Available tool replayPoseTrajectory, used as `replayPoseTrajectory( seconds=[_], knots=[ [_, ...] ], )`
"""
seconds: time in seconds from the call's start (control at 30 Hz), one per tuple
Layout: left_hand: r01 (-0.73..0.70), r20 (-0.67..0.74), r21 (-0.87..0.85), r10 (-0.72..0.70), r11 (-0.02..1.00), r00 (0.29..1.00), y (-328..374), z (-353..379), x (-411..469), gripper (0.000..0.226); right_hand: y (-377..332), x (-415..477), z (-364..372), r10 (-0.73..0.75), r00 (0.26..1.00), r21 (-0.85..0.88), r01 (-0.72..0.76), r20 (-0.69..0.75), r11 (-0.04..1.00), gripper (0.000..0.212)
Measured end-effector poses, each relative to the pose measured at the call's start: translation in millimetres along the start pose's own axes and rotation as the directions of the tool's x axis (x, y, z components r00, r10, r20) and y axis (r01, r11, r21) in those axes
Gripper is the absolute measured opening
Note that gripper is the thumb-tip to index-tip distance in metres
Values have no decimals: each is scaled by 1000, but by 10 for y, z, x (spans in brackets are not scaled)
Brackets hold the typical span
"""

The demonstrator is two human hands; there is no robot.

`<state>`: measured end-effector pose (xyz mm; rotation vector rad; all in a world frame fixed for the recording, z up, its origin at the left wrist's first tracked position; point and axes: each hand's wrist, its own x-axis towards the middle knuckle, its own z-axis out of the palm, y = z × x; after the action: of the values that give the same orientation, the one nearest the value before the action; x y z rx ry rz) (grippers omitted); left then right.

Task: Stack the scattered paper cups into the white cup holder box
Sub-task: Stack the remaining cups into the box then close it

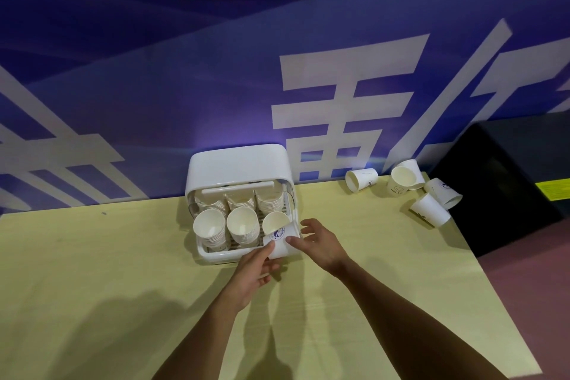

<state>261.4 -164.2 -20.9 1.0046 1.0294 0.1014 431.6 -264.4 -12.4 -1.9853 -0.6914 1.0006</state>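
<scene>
Gripped near its base by the left hand point(256, 268), one paper cup point(279, 239) sits over the front right slot of the white cup holder box point(240, 163). It is tilted, its long axis leaning, mouth up and backward, likely for seating. The right hand point(320, 244) hovers relaxed and empty at the box's right edge. Loose cups point(430, 213) lie further right.

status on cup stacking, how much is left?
Done: the box already holds five stacks, three at the back and two in front. In hand: the left hand holds a cup tilted over the front right slot, not yet seated; the right hand is open beside it. Left: several loose cups at the far right of the table.
</scene>
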Motion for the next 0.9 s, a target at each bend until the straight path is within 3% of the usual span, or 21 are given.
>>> replayPoseTrajectory(
  seconds=[0.13, 0.33, 0.5, 0.67, 0.9],
  knots=[
    [-22, 19, -2, 22, 1000, 1000, 44, 15, -10, 34, -50, 21, -34, 4, 1000, 21, -4, -2, 1000, 67],
    [-36, 29, 101, 33, 994, 999, -3, -40, 31, 36, -254, 101, -93, -59, 980, 113, 82, -191, 990, 64],
    [7, -14, 181, -5, 983, 1000, -103, -96, 60, 34, -327, 228, -7, -162, 968, -112, 143, -192, 983, 77],
    [20, -24, 217, -15, 976, 1000, -108, -125, 30, 34, -300, 337, 149, -218, 964, -276, 170, -153, 946, 76],
    [18, -55, 202, -7, 979, 998, -115, -233, 9, 30, -274, 408, 306, -183, 965, -288, 125, -187, 950, 82]
  ],
)
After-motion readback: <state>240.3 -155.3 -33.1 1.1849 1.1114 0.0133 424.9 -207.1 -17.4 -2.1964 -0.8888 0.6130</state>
